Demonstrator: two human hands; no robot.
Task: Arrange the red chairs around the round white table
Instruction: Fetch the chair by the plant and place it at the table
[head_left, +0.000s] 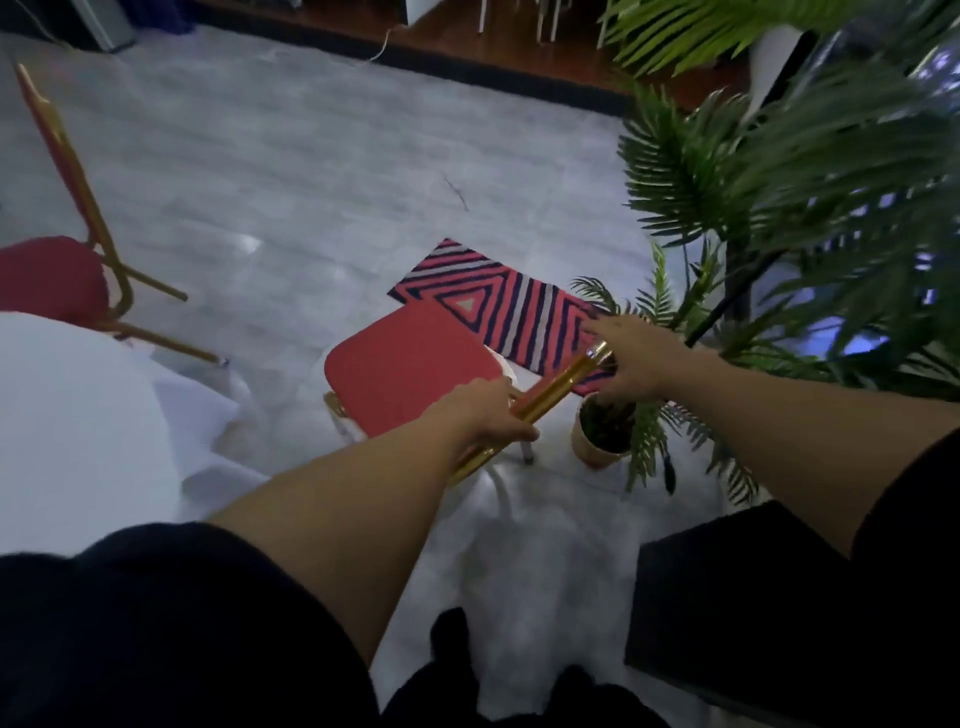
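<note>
At the far left, one red chair (54, 275) is already being kept tucked against the white-draped bench (67, 415), presumably as its place in the ring. Nearer the middle, a second red chair (410, 364) is being held by the gold top rail of its backrest, seat pointing away, likely so it can be steered toward the bench. The left hand (491, 413) is being closed around the rail's near end; the right hand (626, 353) is being laid over its far end, fingers loosely curled. A striped mat (493, 301) and potted plant (602, 431) are being crowded just beside it.
</note>
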